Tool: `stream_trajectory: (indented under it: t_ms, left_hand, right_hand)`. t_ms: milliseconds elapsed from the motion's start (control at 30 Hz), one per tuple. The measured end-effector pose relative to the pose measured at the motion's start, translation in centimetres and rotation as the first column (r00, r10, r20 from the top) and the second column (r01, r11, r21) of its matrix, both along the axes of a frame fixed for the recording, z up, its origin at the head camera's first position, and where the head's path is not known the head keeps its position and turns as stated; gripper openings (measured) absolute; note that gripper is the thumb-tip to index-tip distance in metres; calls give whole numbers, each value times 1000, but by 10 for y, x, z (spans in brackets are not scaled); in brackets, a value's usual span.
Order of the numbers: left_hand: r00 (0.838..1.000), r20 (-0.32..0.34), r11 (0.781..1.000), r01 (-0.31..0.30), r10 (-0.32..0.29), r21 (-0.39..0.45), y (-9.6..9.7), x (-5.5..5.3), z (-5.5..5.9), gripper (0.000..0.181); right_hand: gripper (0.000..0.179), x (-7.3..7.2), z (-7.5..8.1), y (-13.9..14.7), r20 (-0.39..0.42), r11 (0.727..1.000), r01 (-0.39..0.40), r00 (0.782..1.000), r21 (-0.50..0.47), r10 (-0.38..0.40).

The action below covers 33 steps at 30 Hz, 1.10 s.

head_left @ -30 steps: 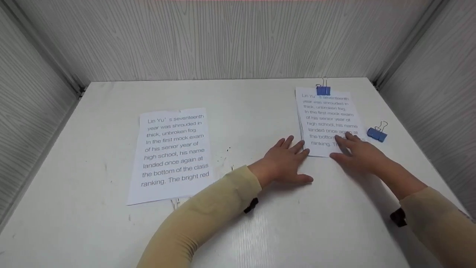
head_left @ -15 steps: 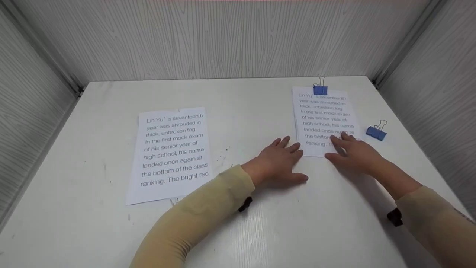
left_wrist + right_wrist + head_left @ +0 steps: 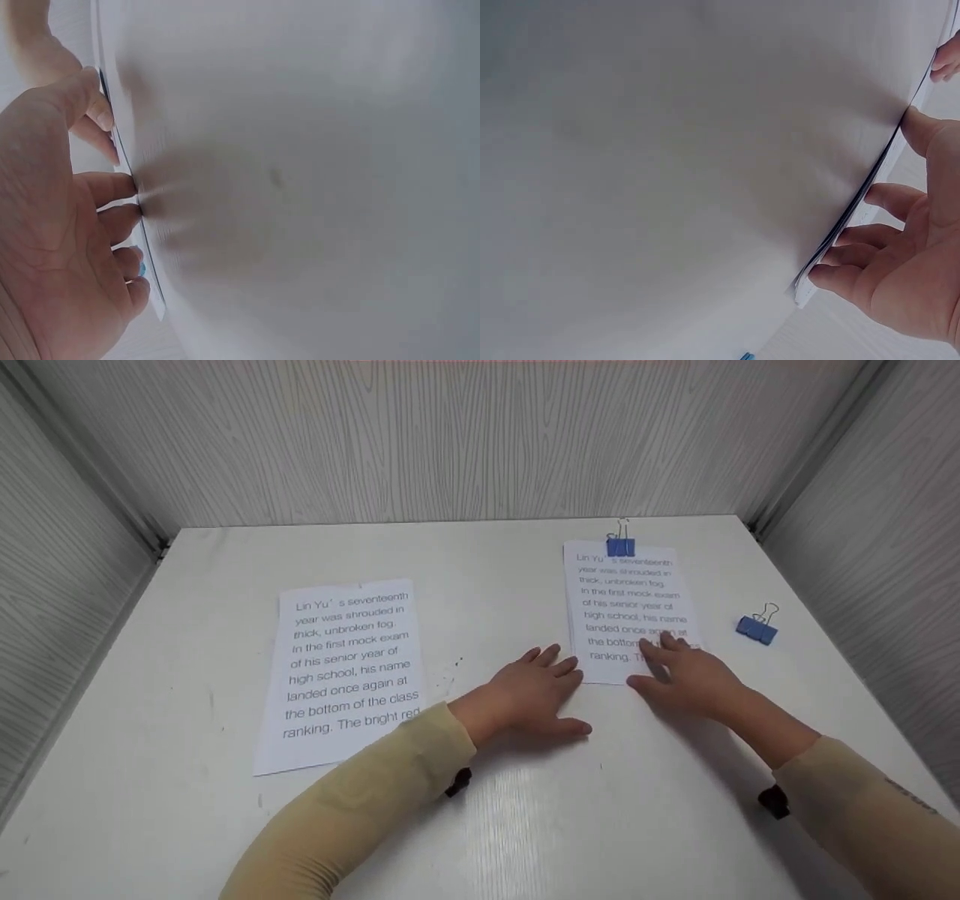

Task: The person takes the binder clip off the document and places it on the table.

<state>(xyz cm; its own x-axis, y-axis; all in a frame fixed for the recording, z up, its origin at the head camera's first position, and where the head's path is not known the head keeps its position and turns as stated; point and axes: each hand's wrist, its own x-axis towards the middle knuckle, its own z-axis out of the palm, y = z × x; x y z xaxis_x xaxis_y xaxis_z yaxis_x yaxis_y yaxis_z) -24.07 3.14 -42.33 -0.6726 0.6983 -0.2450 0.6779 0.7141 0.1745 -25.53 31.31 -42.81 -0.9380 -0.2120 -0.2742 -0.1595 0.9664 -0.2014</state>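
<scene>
In the head view, a small stack of printed sheets [image 3: 634, 600] lies at the right of the table. A blue binder clip [image 3: 621, 547] sits on its top edge. My right hand [image 3: 686, 682] rests its fingers on the lower right of the stack, over the last printed lines. With fingers spread, my left hand [image 3: 529, 694] touches the stack's lower left edge. Seen from the wrists, the left hand [image 3: 67, 217] and right hand [image 3: 907, 255] have their fingertips at the paper, and neither grips it. Part of the text is hidden under the right fingers.
A second blue binder clip [image 3: 757, 630] lies loose to the right of the stack. Other printed paper [image 3: 349, 660] lies at the left, its lower right corner covered by the left sleeve [image 3: 360, 795]. Grey wood-grain walls [image 3: 465, 442] bound the white table [image 3: 600, 825].
The clipped stack has slid left across the table, and both hands have moved left with it. The loose binder clip and the left paper stay about where they were.
</scene>
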Motion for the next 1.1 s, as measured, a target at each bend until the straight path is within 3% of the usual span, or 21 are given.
stream_trajectory:
  t_ms: [800,1100]
  left_hand:
    - [999,-48,999,16,-15,28,-69,39,1,93]
    - [1000,-21,998,-4,5,66,-95,55,-1,93]
  right_hand:
    - [75,20,-2,-59,-44,991,-136,990,-2,136]
    - [69,31,0,-78,-53,981,-192,980,-12,191]
